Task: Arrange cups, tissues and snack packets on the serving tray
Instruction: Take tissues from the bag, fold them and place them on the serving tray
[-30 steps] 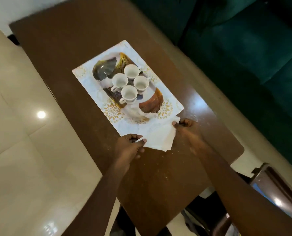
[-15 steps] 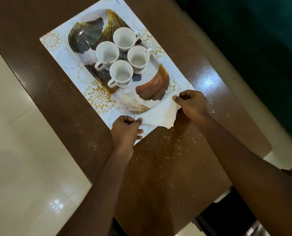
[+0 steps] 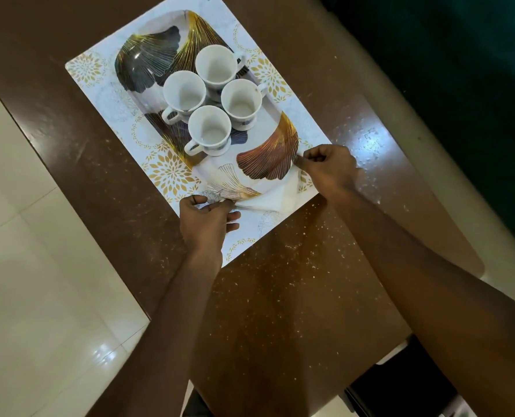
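Two corners of one white tissue (image 3: pixel 275 195) are pinched above the desk (image 3: pixel 280 296), one by the left hand (image 3: pixel 208 219), one by the right hand (image 3: pixel 328 168). The tissue is held at the near end of the serving tray (image 3: pixel 142 55), not yet released. Four cups (image 3: pixel 211 129) are grouped mid-tray. Task judged partly done: tissue placement is unfinished; snack packets are not seen.

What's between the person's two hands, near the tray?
A white tissue: the left hand and right hand each pinch an end of it, at the near rim of the tray. The head view shows this.
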